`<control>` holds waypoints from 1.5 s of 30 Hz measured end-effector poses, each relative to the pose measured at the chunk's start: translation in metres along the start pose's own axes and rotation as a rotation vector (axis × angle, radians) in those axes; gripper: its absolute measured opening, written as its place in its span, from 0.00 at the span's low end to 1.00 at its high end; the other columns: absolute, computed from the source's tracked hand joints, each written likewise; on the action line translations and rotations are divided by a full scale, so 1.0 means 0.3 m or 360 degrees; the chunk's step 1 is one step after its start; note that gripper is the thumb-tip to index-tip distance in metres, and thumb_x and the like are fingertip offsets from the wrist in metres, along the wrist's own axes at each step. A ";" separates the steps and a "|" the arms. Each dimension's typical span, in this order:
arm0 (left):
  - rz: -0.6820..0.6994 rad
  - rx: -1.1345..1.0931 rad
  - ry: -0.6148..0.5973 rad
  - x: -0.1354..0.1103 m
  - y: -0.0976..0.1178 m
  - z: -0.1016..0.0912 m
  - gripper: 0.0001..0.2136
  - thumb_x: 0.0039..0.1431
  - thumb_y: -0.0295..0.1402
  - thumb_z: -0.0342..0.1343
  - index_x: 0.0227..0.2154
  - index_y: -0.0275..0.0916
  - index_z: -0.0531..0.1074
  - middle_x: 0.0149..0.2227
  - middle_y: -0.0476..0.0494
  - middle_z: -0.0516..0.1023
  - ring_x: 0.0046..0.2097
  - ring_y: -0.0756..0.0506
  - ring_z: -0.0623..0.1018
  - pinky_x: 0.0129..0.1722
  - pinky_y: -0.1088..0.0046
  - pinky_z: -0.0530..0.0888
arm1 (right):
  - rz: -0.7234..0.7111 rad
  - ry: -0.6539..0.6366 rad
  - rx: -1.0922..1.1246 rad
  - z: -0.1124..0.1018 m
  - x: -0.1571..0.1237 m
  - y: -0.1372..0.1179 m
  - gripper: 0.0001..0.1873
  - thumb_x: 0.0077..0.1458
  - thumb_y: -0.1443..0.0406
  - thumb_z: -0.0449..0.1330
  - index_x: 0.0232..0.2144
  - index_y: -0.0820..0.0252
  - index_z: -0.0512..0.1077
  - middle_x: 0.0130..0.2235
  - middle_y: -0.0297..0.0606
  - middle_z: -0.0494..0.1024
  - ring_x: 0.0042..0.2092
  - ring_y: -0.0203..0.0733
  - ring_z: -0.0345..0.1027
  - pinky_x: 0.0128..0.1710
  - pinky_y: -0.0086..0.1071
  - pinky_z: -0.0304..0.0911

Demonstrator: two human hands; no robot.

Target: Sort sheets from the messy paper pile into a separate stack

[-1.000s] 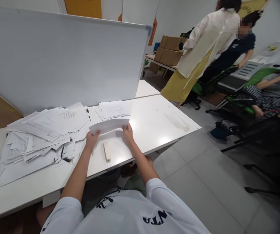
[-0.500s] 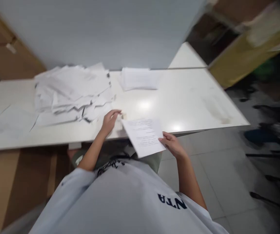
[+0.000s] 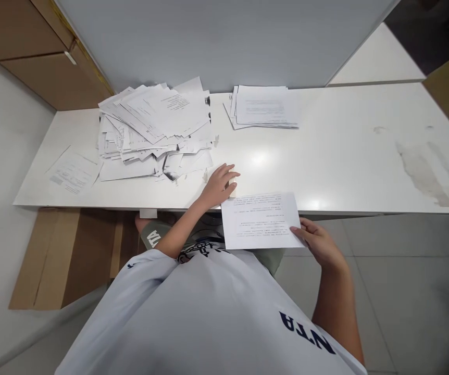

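Observation:
My right hand (image 3: 318, 240) pinches the right edge of a printed sheet of paper (image 3: 261, 221) between thumb and fingers. The sheet is held out over the table's front edge, in front of my shirt. My left hand (image 3: 220, 186) is at the table's front, its thumb and fingers curled around a small beige block (image 3: 233, 193). Part of that block is hidden by the fingers, and its kind is unclear. The sheet's upper left corner is close to the block.
A messy heap of papers (image 3: 150, 125) covers the table's left part. A neater paper stack (image 3: 265, 107) is at the back, and a loose sheet (image 3: 74, 169) at far left. The white table (image 3: 334, 156) meets a grey panel (image 3: 224, 41). Cardboard boxes (image 3: 48, 255) stand below left.
My left hand has closed around the small block it was beside. The sheet stays in my right hand and is now held straighter. The head view has shifted.

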State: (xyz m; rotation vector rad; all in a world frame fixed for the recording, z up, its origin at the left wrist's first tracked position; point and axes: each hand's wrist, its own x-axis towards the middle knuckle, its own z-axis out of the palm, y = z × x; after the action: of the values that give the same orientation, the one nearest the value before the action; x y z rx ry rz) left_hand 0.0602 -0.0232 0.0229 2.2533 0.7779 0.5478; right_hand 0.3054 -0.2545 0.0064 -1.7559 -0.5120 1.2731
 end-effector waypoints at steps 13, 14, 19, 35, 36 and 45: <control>0.0036 0.0005 0.0058 0.014 -0.009 0.006 0.14 0.68 0.39 0.46 0.52 0.43 0.68 0.64 0.39 0.63 0.67 0.40 0.58 0.65 0.55 0.60 | -0.0082 0.0086 0.0092 0.003 -0.024 0.013 0.20 0.39 0.53 0.69 0.36 0.54 0.76 0.36 0.39 0.83 0.35 0.48 0.77 0.34 0.39 0.72; 0.0026 -0.0009 0.0061 0.021 -0.007 0.006 0.14 0.68 0.39 0.46 0.52 0.43 0.68 0.64 0.39 0.63 0.68 0.40 0.58 0.65 0.55 0.60 | -0.0089 0.0083 0.0091 0.003 -0.022 0.012 0.20 0.40 0.53 0.69 0.37 0.54 0.76 0.36 0.39 0.83 0.35 0.48 0.77 0.34 0.39 0.72; 0.0022 0.0054 0.0046 0.089 0.023 0.024 0.14 0.66 0.36 0.48 0.52 0.41 0.68 0.62 0.40 0.65 0.68 0.38 0.55 0.66 0.54 0.57 | -0.0076 0.0091 0.0135 0.005 -0.010 0.008 0.20 0.39 0.54 0.70 0.37 0.54 0.76 0.37 0.38 0.83 0.36 0.48 0.77 0.36 0.39 0.72; -0.0041 0.0090 0.0125 0.106 0.027 0.138 0.14 0.66 0.26 0.39 0.41 0.41 0.71 0.53 0.40 0.71 0.68 0.37 0.53 0.66 0.51 0.57 | -0.0173 0.0084 0.0034 -0.003 0.025 0.026 0.19 0.45 0.54 0.67 0.40 0.53 0.76 0.40 0.39 0.82 0.41 0.49 0.76 0.41 0.41 0.71; -0.0031 0.0088 0.0121 0.106 0.025 0.141 0.14 0.67 0.27 0.39 0.41 0.42 0.71 0.53 0.40 0.71 0.69 0.37 0.52 0.67 0.51 0.56 | -0.0184 0.0091 0.0036 -0.003 0.031 0.026 0.19 0.45 0.54 0.67 0.40 0.53 0.76 0.39 0.39 0.82 0.41 0.49 0.76 0.41 0.42 0.71; -0.0198 -0.0281 0.0221 0.123 -0.003 0.128 0.19 0.71 0.46 0.37 0.49 0.43 0.67 0.55 0.41 0.72 0.64 0.42 0.63 0.66 0.58 0.58 | -0.0428 0.0722 0.0111 -0.096 -0.001 -0.005 0.12 0.40 0.59 0.67 0.31 0.55 0.75 0.35 0.40 0.80 0.38 0.49 0.74 0.40 0.42 0.70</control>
State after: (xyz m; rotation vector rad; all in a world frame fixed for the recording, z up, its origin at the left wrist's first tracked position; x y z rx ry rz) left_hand 0.1087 -0.0159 0.0021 2.0070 0.8962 0.6911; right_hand 0.3317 -0.2658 0.0103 -1.7762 -0.4152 0.6701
